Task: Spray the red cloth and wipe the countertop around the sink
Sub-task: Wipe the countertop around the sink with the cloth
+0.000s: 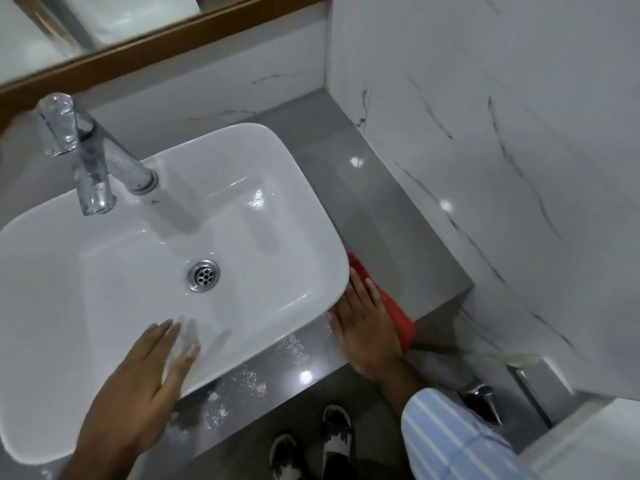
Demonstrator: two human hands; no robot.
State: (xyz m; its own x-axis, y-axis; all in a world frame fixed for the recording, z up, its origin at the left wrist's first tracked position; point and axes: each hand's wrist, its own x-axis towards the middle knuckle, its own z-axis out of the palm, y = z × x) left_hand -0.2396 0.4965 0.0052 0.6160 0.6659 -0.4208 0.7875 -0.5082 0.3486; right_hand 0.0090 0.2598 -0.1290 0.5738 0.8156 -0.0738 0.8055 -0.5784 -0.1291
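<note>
A white rectangular sink (304,188) sits on a glossy grey countertop (391,216). My right hand (367,323) lies flat on the red cloth (398,313), pressing it onto the countertop beside the sink's right front corner. Part of the cloth is hidden under my palm and under the sink's rim. My left hand (145,386) rests with spread fingers on the sink's front rim and holds nothing. White foam specks (249,379) dot the counter strip in front of the sink. No spray bottle is in view.
A chrome faucet (86,157) rises at the sink's back left, below a wood-framed mirror (166,36). A marble-tiled wall (502,150) closes the counter's right side. My sandalled feet (311,441) stand on the floor below the counter edge, near a chrome fixture (481,400).
</note>
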